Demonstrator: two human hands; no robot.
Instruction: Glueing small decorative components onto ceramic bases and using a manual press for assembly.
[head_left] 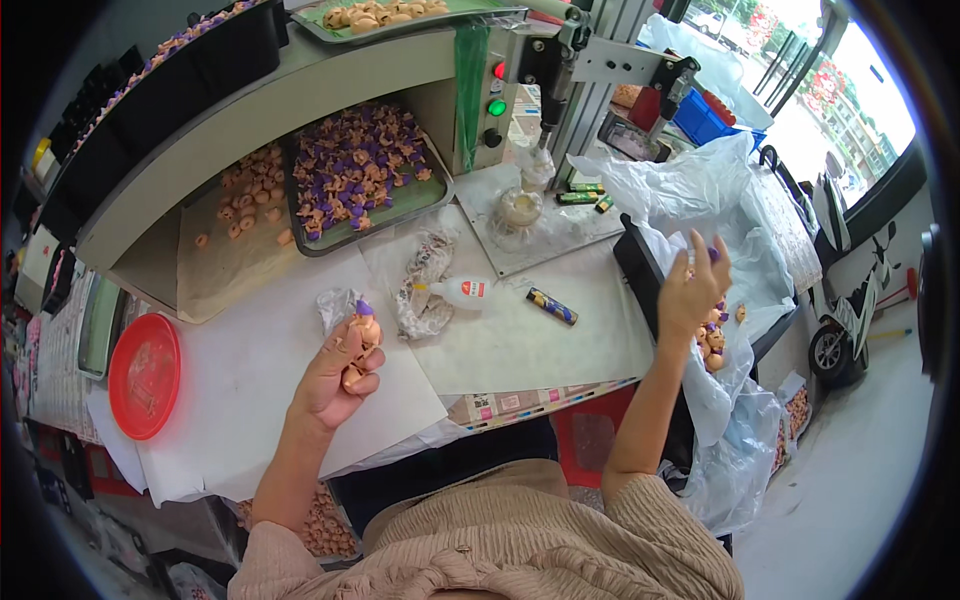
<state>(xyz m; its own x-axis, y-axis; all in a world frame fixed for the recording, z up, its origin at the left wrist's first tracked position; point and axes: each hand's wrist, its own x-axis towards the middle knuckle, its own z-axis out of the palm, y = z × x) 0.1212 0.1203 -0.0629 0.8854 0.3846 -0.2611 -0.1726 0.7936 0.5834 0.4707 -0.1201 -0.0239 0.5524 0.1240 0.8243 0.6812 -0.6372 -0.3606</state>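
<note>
My left hand (328, 385) is closed around small peach-coloured toy figures, over the white paper on the bench. A figure with a purple top (364, 312) sticks up from its fingers. My right hand (688, 300) is raised over the black bin (636, 268), fingers bent, with a small purple-topped piece (713, 254) at the fingertips. Its peach part is mostly hidden by the fingers. Below that hand, several peach and purple figures (712, 345) lie in the bin on a clear plastic liner (700, 190).
A dark tray (440, 190) of purple and peach parts stands under the shelf, beside loose round peach pieces (245, 200). A white bottle (462, 291), a dark printed tube (552, 306) and crumpled plastic lie mid-bench. A red dish (145, 375) sits left; a press (555, 90) stands behind.
</note>
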